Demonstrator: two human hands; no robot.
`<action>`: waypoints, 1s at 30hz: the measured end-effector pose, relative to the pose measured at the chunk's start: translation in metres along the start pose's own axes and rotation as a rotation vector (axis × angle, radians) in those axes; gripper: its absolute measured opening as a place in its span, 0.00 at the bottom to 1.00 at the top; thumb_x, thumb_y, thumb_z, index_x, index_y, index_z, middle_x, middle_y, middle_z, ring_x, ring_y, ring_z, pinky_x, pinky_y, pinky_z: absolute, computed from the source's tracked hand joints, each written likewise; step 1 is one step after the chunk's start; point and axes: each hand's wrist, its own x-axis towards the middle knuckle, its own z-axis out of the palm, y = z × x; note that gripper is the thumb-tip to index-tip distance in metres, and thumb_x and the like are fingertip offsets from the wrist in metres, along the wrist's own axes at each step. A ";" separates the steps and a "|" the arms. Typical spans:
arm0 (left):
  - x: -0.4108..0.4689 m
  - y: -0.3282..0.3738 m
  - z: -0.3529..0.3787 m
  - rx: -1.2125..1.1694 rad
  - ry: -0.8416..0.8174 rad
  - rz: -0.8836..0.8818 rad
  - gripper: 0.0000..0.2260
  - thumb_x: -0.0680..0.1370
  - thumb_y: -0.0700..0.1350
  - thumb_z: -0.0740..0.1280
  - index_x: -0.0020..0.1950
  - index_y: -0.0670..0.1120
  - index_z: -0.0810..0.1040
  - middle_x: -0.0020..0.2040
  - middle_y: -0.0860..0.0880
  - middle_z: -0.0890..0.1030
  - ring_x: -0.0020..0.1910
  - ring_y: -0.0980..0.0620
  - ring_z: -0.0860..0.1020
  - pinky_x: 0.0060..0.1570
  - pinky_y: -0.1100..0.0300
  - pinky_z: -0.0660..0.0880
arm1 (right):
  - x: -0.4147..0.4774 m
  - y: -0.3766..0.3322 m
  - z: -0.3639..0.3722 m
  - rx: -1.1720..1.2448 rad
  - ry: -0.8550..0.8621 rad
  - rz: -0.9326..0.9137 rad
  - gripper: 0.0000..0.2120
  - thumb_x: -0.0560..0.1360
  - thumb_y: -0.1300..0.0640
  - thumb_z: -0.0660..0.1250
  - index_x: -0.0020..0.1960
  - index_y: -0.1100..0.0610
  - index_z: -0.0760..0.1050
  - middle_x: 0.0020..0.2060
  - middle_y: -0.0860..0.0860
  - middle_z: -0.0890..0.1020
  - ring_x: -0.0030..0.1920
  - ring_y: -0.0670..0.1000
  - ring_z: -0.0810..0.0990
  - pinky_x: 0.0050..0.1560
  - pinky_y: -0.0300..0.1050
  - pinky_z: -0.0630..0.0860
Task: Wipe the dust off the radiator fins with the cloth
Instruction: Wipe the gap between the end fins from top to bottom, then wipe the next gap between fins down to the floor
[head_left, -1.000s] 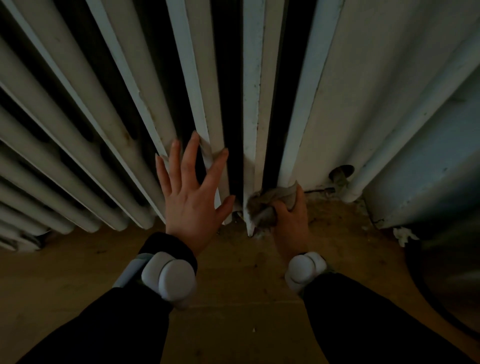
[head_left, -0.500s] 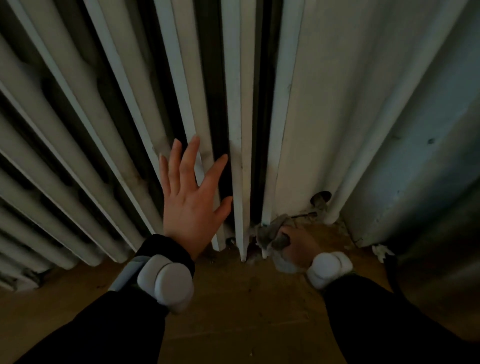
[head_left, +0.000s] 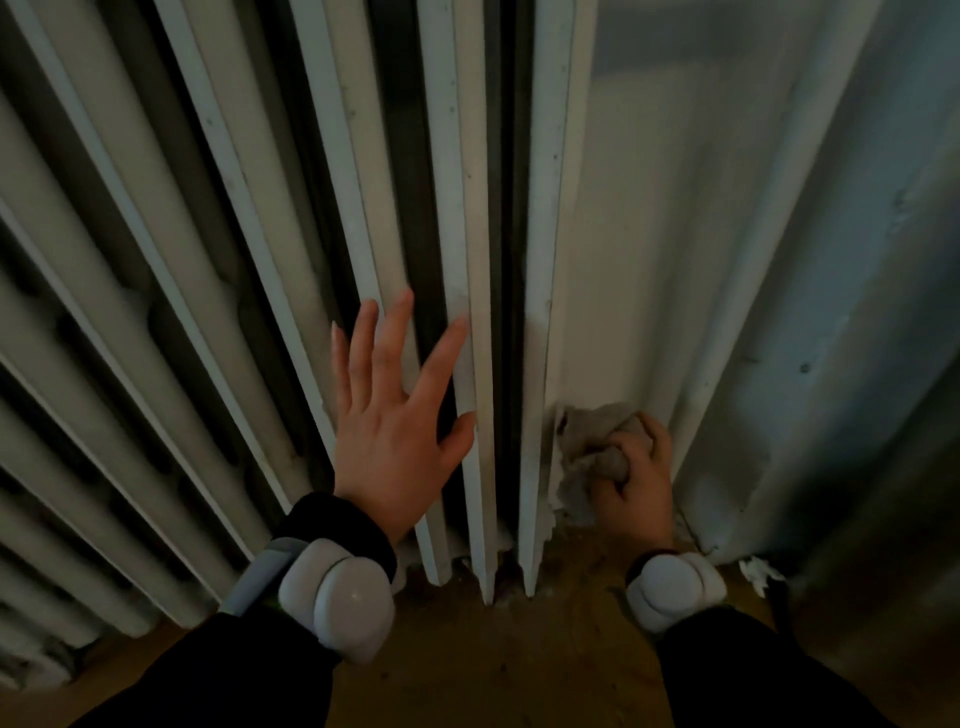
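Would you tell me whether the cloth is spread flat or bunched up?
Bunched up: the cloth is crumpled into a wad, gripped in the right hand.

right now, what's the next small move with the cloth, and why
Probably slide the cloth upward along the flat side of the end fin. The right hand grips it bunched at the fin's foot, above the floor, so most of that face lies above it. The left hand rests open on neighbouring fins.

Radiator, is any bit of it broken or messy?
Yes. Paint is flaking along the low edge of the fin beside the cloth that the right hand grips, and a white scrap lies on the floor nearby.
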 end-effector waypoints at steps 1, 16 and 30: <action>0.005 0.000 -0.002 0.002 0.015 0.013 0.35 0.71 0.51 0.70 0.75 0.52 0.57 0.74 0.43 0.52 0.74 0.37 0.49 0.72 0.37 0.47 | 0.006 -0.006 -0.002 0.048 0.032 -0.018 0.19 0.69 0.49 0.56 0.49 0.60 0.76 0.62 0.61 0.70 0.58 0.41 0.64 0.61 0.44 0.64; 0.116 0.005 -0.042 0.062 0.128 0.153 0.34 0.73 0.56 0.63 0.76 0.50 0.55 0.75 0.43 0.51 0.75 0.39 0.48 0.73 0.39 0.46 | 0.113 -0.121 -0.042 0.523 0.218 -0.014 0.16 0.70 0.59 0.57 0.53 0.41 0.69 0.65 0.53 0.69 0.59 0.45 0.71 0.63 0.29 0.67; 0.188 0.003 -0.051 0.179 0.252 0.205 0.28 0.78 0.53 0.62 0.75 0.45 0.60 0.74 0.35 0.53 0.74 0.34 0.52 0.73 0.40 0.48 | 0.197 -0.183 -0.045 0.648 0.002 -0.054 0.21 0.73 0.66 0.59 0.65 0.57 0.71 0.58 0.55 0.79 0.59 0.51 0.77 0.65 0.56 0.72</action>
